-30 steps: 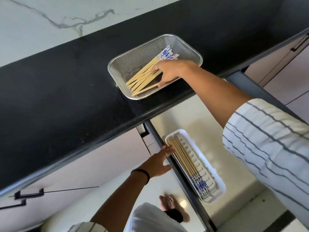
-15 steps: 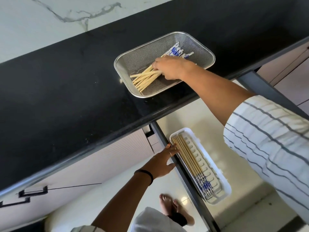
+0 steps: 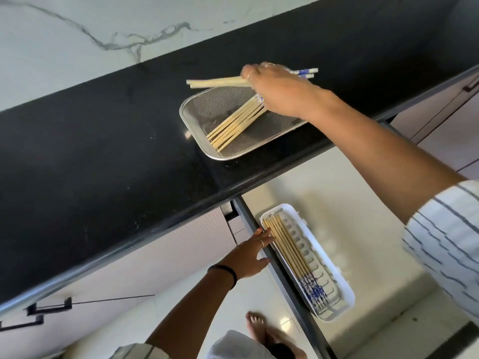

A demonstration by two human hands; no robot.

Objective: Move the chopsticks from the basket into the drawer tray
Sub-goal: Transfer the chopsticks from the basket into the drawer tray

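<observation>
Black stone countertop [image 3: 103, 141] carries everything: right hand [image 3: 274, 86] grips a few pale wooden chopsticks [image 3: 217, 82] above the silver mesh basket [image 3: 197, 112] near its front edge; left hand [image 3: 250, 257], fingers straight, touches the white slotted drawer tray [image 3: 339, 278].

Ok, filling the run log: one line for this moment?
right hand: holds chopsticks above basket | left hand: on drawer tray

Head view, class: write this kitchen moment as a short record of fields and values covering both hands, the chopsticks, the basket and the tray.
right hand: grips a few chopsticks, lifted above the basket
left hand: fingers rest at the white tray's edge
mesh basket: on the black counter, a bundle of chopsticks lying inside
white tray: in the open drawer, a row of chopsticks inside
</observation>
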